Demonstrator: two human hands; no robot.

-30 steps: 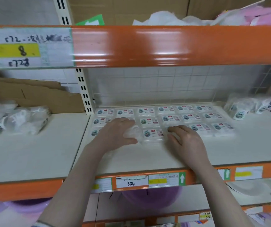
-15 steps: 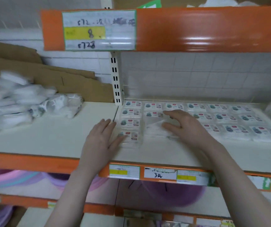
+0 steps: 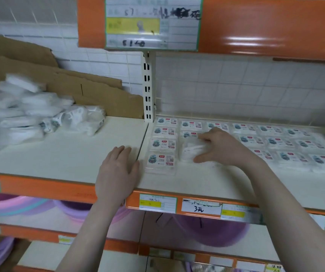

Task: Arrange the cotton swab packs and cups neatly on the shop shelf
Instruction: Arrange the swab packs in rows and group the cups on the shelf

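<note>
Far left, a loose heap of bagged packs [image 3: 32,114] slumps against the cardboard [image 3: 75,83], unsorted and well apart from the action; bare shelf board [image 3: 63,154] runs between it and the left hand [image 3: 117,173], which lies flat with fingers straight, holding nothing, just beside the seam where two boards meet. Across the seam, by the slotted upright [image 3: 147,95], the labelled swab packs [image 3: 163,146] sit in tidy rows, the nearest one [image 3: 160,161] closest to the front lip. Now the right hand [image 3: 222,148] has thumb and fingers curled round a clear pack [image 3: 192,150] in the second column, label not showing. These look light, stiff little plastic cases, probably slick, so pinching the short edges as this hand does seems the safe hold, since a push on the top could skate it into its neighbours. More rows [image 3: 287,142] run off right. Open room lies in front of the rows up to the orange rail [image 3: 197,205], with the mesh back panel [image 3: 236,91] closing off the rear
</note>
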